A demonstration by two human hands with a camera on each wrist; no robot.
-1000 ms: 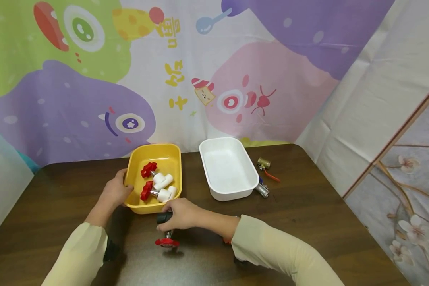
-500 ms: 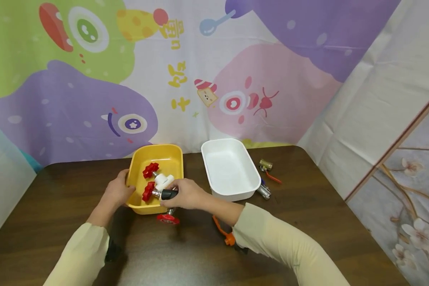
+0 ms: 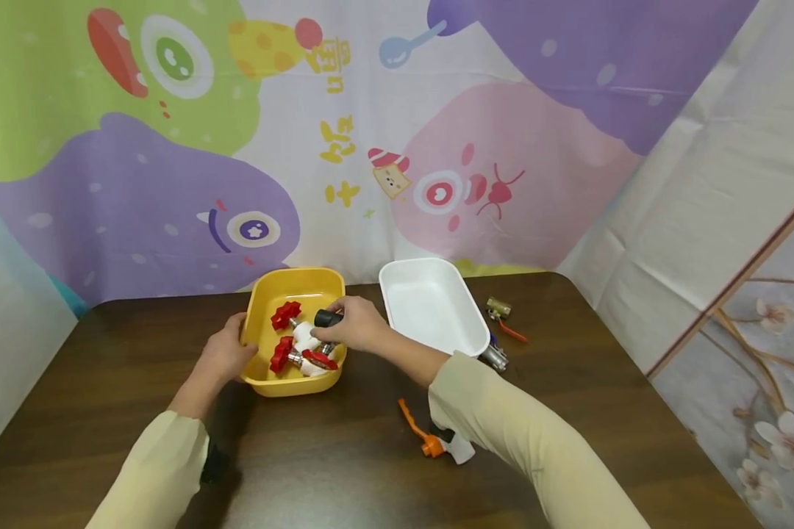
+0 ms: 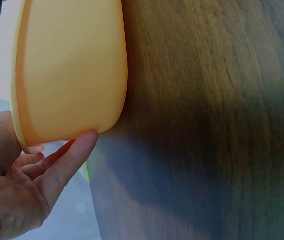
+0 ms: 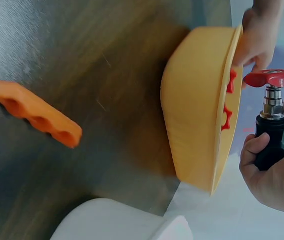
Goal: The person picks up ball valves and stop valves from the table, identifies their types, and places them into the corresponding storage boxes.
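My left hand (image 3: 227, 354) grips the left side of the yellow tray (image 3: 290, 389), thumb over the rim and fingers on the outer wall (image 4: 71, 85). In my right hand (image 3: 364, 325) is a black stop valve (image 5: 273, 137) with a red handwheel (image 5: 272, 78), held by its body between thumb and fingers. The valve is over the right part of the tray, its wheel toward me. Inside the tray lie two white valves (image 3: 304, 336) with red handwheels (image 3: 281, 354), one partly hidden behind the held valve's wheel.
Right of the yellow tray stands a white tray (image 3: 420, 312). Beside it lie a brass ball valve (image 3: 499, 308) with a red lever and a silver fitting (image 3: 495, 358). An orange-handled valve (image 3: 431, 444) lies nearer, partly under my right forearm. A printed cloth (image 3: 344, 220) hangs behind the table.
My right hand has carried the black valve forward from in front of the yellow tray to above its inside. The left hand keeps its hold on the tray. The orange-handled valve has come into view.
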